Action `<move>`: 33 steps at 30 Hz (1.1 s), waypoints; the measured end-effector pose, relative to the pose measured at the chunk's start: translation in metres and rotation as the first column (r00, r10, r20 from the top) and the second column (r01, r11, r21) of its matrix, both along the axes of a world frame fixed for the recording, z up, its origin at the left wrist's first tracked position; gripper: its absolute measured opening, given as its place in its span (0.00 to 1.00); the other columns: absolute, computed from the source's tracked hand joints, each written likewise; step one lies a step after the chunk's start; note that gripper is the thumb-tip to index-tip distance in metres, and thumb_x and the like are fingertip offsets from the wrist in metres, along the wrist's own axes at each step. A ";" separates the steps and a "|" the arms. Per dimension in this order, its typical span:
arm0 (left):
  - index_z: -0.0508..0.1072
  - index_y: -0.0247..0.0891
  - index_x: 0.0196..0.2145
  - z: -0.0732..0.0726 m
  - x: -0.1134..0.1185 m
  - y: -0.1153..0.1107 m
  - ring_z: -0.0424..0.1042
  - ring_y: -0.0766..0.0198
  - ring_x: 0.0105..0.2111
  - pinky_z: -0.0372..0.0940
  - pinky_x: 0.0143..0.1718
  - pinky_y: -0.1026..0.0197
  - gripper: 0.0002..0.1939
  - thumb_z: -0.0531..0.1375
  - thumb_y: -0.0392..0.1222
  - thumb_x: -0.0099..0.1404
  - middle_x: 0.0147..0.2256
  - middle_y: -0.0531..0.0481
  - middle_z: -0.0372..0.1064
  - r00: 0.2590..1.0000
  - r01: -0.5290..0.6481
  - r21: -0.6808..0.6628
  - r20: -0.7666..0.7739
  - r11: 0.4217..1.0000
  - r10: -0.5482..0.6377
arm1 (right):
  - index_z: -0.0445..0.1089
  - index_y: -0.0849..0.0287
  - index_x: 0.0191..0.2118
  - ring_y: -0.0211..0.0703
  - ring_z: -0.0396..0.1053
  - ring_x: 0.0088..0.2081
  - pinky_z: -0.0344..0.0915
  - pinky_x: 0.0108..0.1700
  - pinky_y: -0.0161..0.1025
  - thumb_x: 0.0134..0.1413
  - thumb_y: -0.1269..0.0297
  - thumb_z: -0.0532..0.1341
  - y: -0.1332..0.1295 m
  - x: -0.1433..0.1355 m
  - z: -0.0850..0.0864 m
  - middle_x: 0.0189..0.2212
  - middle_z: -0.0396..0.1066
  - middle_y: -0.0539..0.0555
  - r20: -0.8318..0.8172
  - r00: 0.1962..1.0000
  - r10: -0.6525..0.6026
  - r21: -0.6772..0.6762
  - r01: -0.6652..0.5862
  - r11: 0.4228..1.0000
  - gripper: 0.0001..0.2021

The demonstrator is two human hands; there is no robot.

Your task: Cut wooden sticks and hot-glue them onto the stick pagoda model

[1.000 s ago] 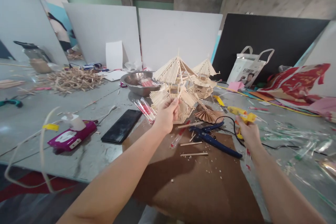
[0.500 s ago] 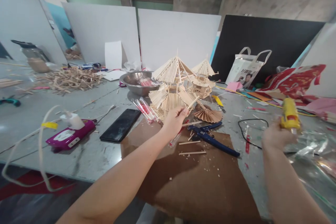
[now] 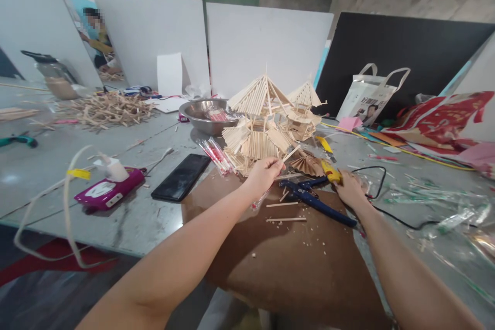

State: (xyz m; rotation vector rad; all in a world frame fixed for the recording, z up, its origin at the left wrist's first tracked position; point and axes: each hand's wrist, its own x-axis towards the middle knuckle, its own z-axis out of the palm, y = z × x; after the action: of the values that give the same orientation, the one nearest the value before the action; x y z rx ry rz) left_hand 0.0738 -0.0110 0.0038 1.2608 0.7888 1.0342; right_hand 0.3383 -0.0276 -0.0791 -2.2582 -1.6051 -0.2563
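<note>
My left hand [image 3: 263, 175] pinches a thin wooden stick [image 3: 291, 154] just in front of a two-tiered pavilion model [image 3: 265, 95] built of such sticks. In my right hand [image 3: 351, 190] is a yellow glue gun [image 3: 331, 170], its nose pointing left toward the stick and a brown pleated fan-like piece [image 3: 307, 164]. Blue-handled pliers [image 3: 309, 197] lie between my hands on a brown board [image 3: 294, 263]. Several loose sticks [image 3: 286, 219] lie near the pliers. A second, smaller pavilion model [image 3: 304, 108] stands behind the first.
A black phone [image 3: 181, 177] and a purple power strip [image 3: 110, 190] lie to the left. Behind are a metal bowl [image 3: 209, 117] and a heap of wooden sticks [image 3: 112, 109]. A white bag [image 3: 367, 95] and plastic wrappers [image 3: 444, 206] are at right. A person [image 3: 98, 36] appears far left.
My right hand has brought the glue gun left and inward from the far right, close to the stick. My left hand still holds the stick; the view has shifted slightly.
</note>
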 end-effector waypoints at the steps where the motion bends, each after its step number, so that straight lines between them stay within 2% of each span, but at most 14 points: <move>1: 0.66 0.35 0.19 0.000 0.000 0.000 0.42 0.75 0.13 0.37 0.15 0.67 0.10 0.55 0.42 0.53 0.12 0.59 0.46 1.000 0.008 0.019 -0.029 1.000 -0.007 | 0.54 0.62 0.52 0.57 0.55 0.48 0.51 0.43 0.54 0.46 0.63 0.49 -0.001 0.000 0.001 0.48 0.59 0.64 -0.011 1.000 -0.008 -0.008 0.008 1.000 0.24; 4: 0.65 0.36 0.21 -0.002 -0.001 0.003 0.42 0.75 0.12 0.37 0.15 0.67 0.10 0.53 0.43 0.55 0.11 0.60 0.45 0.991 0.030 0.096 -0.134 0.995 -0.017 | 0.56 0.59 0.50 0.56 0.52 0.50 0.50 0.44 0.53 0.44 0.62 0.50 -0.010 -0.008 0.017 0.49 0.59 0.60 0.005 1.000 -0.003 0.073 0.002 0.997 0.24; 6: 0.66 0.36 0.21 -0.004 -0.002 0.005 0.43 0.75 0.13 0.38 0.15 0.67 0.10 0.52 0.44 0.55 0.12 0.60 0.45 0.986 0.030 0.131 -0.167 0.991 -0.008 | 0.64 0.60 0.41 0.51 0.60 0.44 0.54 0.41 0.44 0.45 0.61 0.49 -0.019 -0.020 0.033 0.40 0.67 0.58 -0.011 0.994 0.105 0.074 -0.104 0.992 0.17; 8: 0.66 0.35 0.22 -0.005 -0.002 0.006 0.44 0.75 0.13 0.39 0.16 0.67 0.11 0.52 0.44 0.55 0.12 0.59 0.47 0.981 0.028 0.166 -0.192 0.986 0.005 | 0.66 0.57 0.32 0.44 0.65 0.34 0.56 0.34 0.38 0.48 0.61 0.47 -0.028 -0.035 0.048 0.31 0.69 0.54 -0.085 0.975 0.206 -0.030 -0.210 0.977 0.13; 10: 0.66 0.35 0.22 -0.007 -0.002 0.008 0.45 0.74 0.14 0.41 0.16 0.68 0.11 0.52 0.45 0.55 0.13 0.58 0.49 0.978 0.020 0.191 -0.207 0.981 0.021 | 0.65 0.55 0.26 0.42 0.65 0.30 0.55 0.29 0.36 0.48 0.54 0.48 -0.035 -0.049 0.057 0.27 0.69 0.52 -0.094 0.946 0.311 -0.169 -0.323 0.931 0.14; 13: 0.66 0.35 0.22 -0.010 -0.003 0.010 0.47 0.74 0.16 0.43 0.17 0.68 0.11 0.52 0.45 0.55 0.15 0.57 0.52 0.978 0.003 0.217 -0.202 0.976 0.042 | 0.64 0.55 0.26 0.42 0.65 0.28 0.51 0.24 0.34 0.41 0.47 0.54 -0.042 -0.062 0.059 0.25 0.69 0.51 -0.104 0.915 0.389 -0.347 -0.400 0.848 0.16; 15: 0.67 0.35 0.22 -0.011 -0.003 0.011 0.49 0.73 0.17 0.45 0.18 0.68 0.11 0.53 0.45 0.55 0.16 0.55 0.53 0.980 -0.005 0.234 -0.194 0.972 0.052 | 0.63 0.54 0.30 0.43 0.66 0.28 0.51 0.24 0.34 0.39 0.49 0.56 -0.044 -0.064 0.057 0.27 0.69 0.50 -0.103 0.905 0.412 -0.398 -0.417 0.817 0.15; 18: 0.67 0.35 0.22 -0.012 -0.003 0.011 0.51 0.72 0.19 0.47 0.20 0.68 0.11 0.53 0.45 0.55 0.17 0.54 0.55 0.976 -0.005 0.276 -0.207 0.961 0.064 | 0.63 0.54 0.32 0.43 0.66 0.31 0.52 0.26 0.34 0.42 0.54 0.56 -0.044 -0.064 0.054 0.30 0.70 0.50 -0.078 0.887 0.454 -0.409 -0.444 0.797 0.11; 21: 0.67 0.35 0.23 -0.013 -0.004 0.011 0.52 0.72 0.19 0.47 0.20 0.68 0.11 0.52 0.45 0.55 0.17 0.55 0.55 0.969 0.008 0.314 -0.238 0.949 0.071 | 0.63 0.54 0.34 0.43 0.66 0.34 0.54 0.31 0.35 0.46 0.58 0.52 -0.044 -0.066 0.053 0.33 0.70 0.52 -0.076 0.877 0.474 -0.352 -0.469 0.810 0.10; 23: 0.67 0.35 0.23 -0.013 -0.004 0.010 0.51 0.72 0.17 0.47 0.20 0.68 0.11 0.52 0.45 0.55 0.16 0.56 0.53 0.967 0.011 0.312 -0.244 0.950 0.069 | 0.64 0.55 0.36 0.43 0.66 0.35 0.55 0.33 0.36 0.48 0.58 0.50 -0.043 -0.068 0.054 0.34 0.70 0.53 -0.114 0.891 0.440 -0.282 -0.454 0.845 0.11; 28: 0.65 0.35 0.22 -0.008 -0.004 0.006 0.47 0.74 0.15 0.44 0.18 0.68 0.11 0.51 0.44 0.56 0.14 0.58 0.49 0.976 0.000 0.286 -0.208 0.958 0.062 | 0.66 0.58 0.36 0.45 0.67 0.33 0.58 0.33 0.37 0.44 0.52 0.53 -0.041 -0.067 0.061 0.32 0.70 0.55 -0.243 0.929 0.280 -0.051 -0.300 0.952 0.17; 31: 0.64 0.35 0.22 -0.006 -0.003 0.004 0.48 0.74 0.14 0.45 0.17 0.68 0.10 0.51 0.43 0.56 0.13 0.58 0.50 0.982 -0.002 0.233 -0.186 0.972 0.046 | 0.67 0.59 0.34 0.44 0.67 0.32 0.59 0.32 0.37 0.39 0.51 0.57 -0.041 -0.064 0.066 0.30 0.70 0.54 -0.327 0.916 0.230 0.098 -0.209 0.973 0.18; 33: 0.64 0.35 0.23 -0.008 -0.002 0.004 0.50 0.74 0.14 0.46 0.17 0.68 0.10 0.51 0.43 0.56 0.14 0.58 0.51 0.981 0.004 0.209 -0.189 0.978 0.037 | 0.66 0.60 0.35 0.43 0.66 0.27 0.59 0.28 0.37 0.37 0.52 0.59 -0.041 -0.062 0.068 0.26 0.70 0.53 -0.408 0.889 0.210 0.183 -0.146 0.972 0.19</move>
State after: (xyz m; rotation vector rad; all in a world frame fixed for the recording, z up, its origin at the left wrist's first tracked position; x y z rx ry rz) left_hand 0.0721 -0.0065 -0.0039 1.5537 0.8548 1.0396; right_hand 0.2758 -0.0690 -0.0109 -1.8737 -1.4865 0.1554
